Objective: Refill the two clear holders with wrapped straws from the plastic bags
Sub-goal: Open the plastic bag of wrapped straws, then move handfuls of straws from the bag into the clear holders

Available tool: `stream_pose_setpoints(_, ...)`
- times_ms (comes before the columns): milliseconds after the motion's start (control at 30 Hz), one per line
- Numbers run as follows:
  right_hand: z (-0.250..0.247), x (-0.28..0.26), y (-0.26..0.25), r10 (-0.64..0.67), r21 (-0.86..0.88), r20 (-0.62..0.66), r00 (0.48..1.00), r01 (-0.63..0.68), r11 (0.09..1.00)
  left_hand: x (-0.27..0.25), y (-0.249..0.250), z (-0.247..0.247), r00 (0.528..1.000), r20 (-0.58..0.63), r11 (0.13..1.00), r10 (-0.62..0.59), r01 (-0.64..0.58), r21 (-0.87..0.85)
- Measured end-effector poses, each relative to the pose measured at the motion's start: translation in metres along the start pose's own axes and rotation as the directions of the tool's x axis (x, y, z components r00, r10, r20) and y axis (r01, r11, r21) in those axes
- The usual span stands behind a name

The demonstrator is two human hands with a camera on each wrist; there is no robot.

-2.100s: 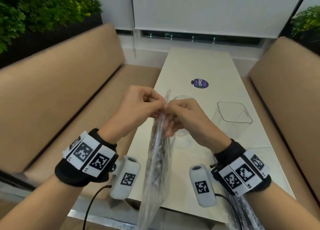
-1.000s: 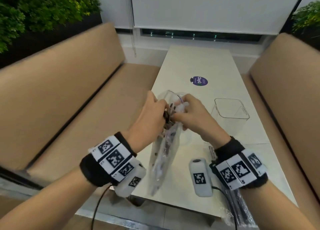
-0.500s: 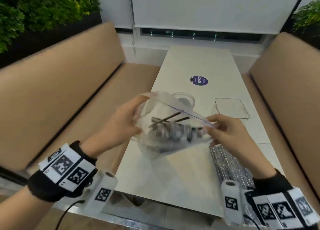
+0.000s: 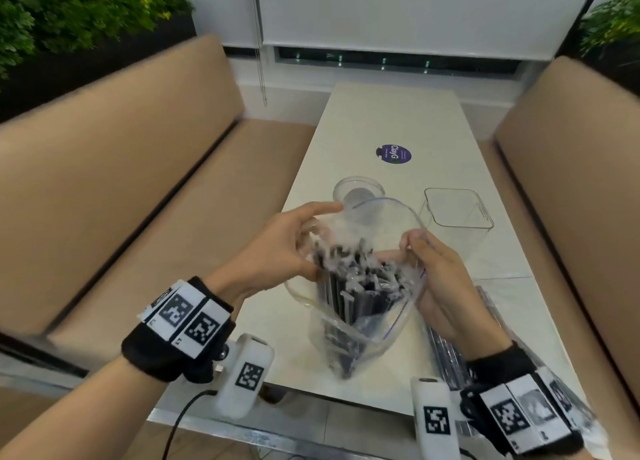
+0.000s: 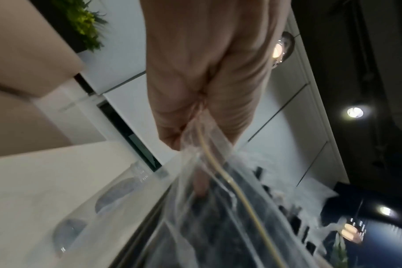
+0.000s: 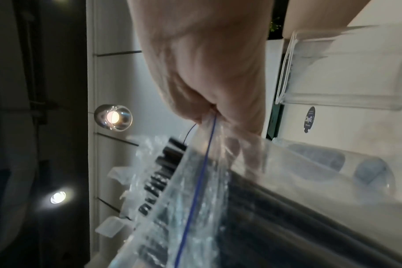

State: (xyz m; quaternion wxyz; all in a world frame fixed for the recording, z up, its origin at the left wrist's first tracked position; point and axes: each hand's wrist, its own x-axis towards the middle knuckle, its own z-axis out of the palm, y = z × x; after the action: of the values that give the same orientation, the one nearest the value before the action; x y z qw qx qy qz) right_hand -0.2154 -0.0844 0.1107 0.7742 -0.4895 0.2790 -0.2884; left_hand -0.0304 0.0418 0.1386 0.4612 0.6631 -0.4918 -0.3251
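Your arms are bare, with no sleeves. On your left hand (image 4: pixel 277 251) side you wear a thick black band (image 4: pixel 166 352) around the wrist. White square tags (image 4: pixel 185 316) with black blocky patterns sit on top of it. Just below that wrist hangs a small white camera box (image 4: pixel 247 376), rounded at the ends, with one more black-and-white tag on it. A thin black cable (image 4: pixel 180 414) runs down from it.

On your right hand (image 4: pixel 446 286) side there is a matching black band (image 4: pixel 502 366) with white patterned tags (image 4: pixel 519 414). Beside that wrist sits another white camera box (image 4: pixel 434 421), with its own tag.
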Motion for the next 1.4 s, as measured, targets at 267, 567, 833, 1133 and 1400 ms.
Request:
stream_pose_setpoints(267,-0.008,-0.008,0.009,0.015,-0.196,-0.046,0.999,-0.023,0.980,-0.004,-0.013,-0.001,0.943,0.175,0.941,-0.283,0.237,0.242)
stream_pose_setpoints(567,-0.015,-0.016,0.015,0.360,-0.223,0.181,0.915,-0.318,0.921,0.008,-0.012,0.027,0.855,0.163,0.505,-0.492,0.433,-0.747)
stream_pose_setpoints(833,-0.017,-0.013,0.007,0.293,-0.065,0.001,0.956,-0.292,0.954,0.004,-0.024,0.037,0.777,0.160,0.484,-0.609,0.523,-0.702)
stream_pose_setpoints(1133,-0.032,0.006,0.026,0.318,-0.028,-0.150,0.936,-0.325,0.945,0.006,-0.051,0.017,0.845,-0.010,0.638,-0.534,0.396,-0.661)
stream_pose_setpoints(1400,-0.022,-0.003,0.048,0.434,-0.247,-0.180,0.883,-0.468,0.849,-0.014,-0.079,-0.006,0.892,0.209,0.912,-0.402,0.410,0.001)
